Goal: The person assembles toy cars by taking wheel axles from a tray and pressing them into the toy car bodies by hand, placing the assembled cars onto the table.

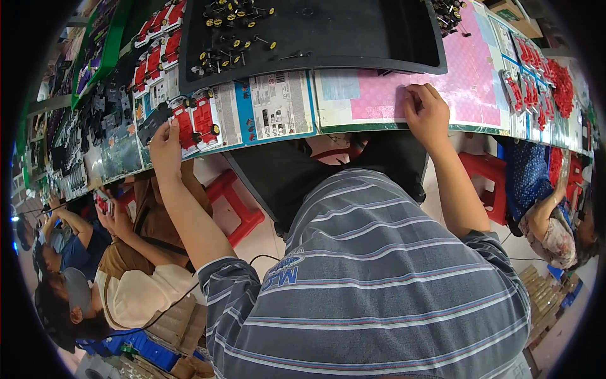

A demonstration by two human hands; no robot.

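My left hand (166,150) is at the table's front edge on the left, its fingertips pinched together against the side of a red and white toy vehicle (182,122). A dark grey plastic part (153,124) lies right beside those fingers; whether they grip it or the vehicle, I cannot make out. Another red toy vehicle (204,117), with a black and yellow wheel, lies just to the right. My right hand (429,115) hovers over or rests on the pink sheet (384,101), fingers curled in with nothing showing between them.
A black tray (353,63) holds several wheel axles (237,44) with yellow hubs. More red vehicles (154,60) and dark parts (107,104) lie left. Red parts (559,85) are piled right. Co-workers sit on both sides; red stools (237,208) stand below the table.
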